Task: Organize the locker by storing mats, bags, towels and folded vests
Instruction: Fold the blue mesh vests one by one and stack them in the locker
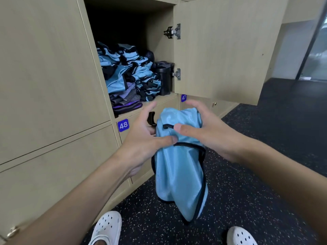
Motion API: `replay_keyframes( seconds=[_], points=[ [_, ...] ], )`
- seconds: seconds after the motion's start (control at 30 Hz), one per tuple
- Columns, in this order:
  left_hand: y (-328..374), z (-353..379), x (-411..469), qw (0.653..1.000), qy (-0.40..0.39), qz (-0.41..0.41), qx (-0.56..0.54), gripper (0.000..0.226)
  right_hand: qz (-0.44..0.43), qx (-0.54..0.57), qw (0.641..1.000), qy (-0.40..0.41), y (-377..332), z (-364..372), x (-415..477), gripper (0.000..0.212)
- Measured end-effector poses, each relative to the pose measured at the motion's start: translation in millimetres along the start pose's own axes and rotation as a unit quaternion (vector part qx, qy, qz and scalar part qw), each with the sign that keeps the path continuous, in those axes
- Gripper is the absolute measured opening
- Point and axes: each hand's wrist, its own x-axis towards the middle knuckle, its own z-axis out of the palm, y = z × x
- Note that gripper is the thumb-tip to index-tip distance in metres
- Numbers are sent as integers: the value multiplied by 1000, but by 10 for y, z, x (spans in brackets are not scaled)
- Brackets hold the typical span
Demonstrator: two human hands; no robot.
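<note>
Light-blue vest (178, 165) (black trim) hangs crumpled near stacked vests (131, 71)

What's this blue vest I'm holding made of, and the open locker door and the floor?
Vest: probably thin synthetic fabric, from its slight sheen and fine weave; black trim. Locker door: seemingly laminated board, matte wood grain. Floor: likely rubber, black with light flecks.

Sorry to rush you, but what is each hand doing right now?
The left hand pinches the blue vest between thumb and fingers.
The right hand grips the top of the same vest, fingers curled over it.
</note>
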Motion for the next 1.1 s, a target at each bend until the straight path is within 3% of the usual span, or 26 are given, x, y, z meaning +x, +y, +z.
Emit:
replay_keyframes(
  seconds=[0.13,0.23,0.4,0.47,0.53,0.6,0.67,0.77,0.9,1.0,1.1],
  points=[
    [63,-10,26,999,33,3,-25,78,4,-34,994,-105,-20,-60,-82,78],
    [85,6,26,997,49,15,-56,70,6,-109,993,-52,6,-31,-68,73],
    [91,32,51,992,61,34,-102,70,-17,25,999,-13,34,24,-44,64],
    [92,20,52,994,74,60,-45,69,-33,28,999,32,39,53,-22,60],
    [84,-38,69,986,93,105,86,79,-41,49,996,69,27,63,-3,61],
    [75,-123,91,974,84,109,181,103,-45,103,990,90,-10,30,3,66],
    [62,-185,88,984,14,65,164,124,-49,171,980,88,-53,-13,-8,71],
    [-5,-163,70,993,-68,24,94,128,-33,208,976,60,-85,-33,-35,74],
    [-8,-78,56,997,-37,38,52,126,-41,170,983,49,-54,-56,-71,88],
    [28,-49,50,998,9,56,12,125,-90,54,994,7,-96,-79,-101,101],
    [84,-29,40,998,16,57,-35,120,-65,-53,995,-53,-98,-74,-119,115]
  ],
)
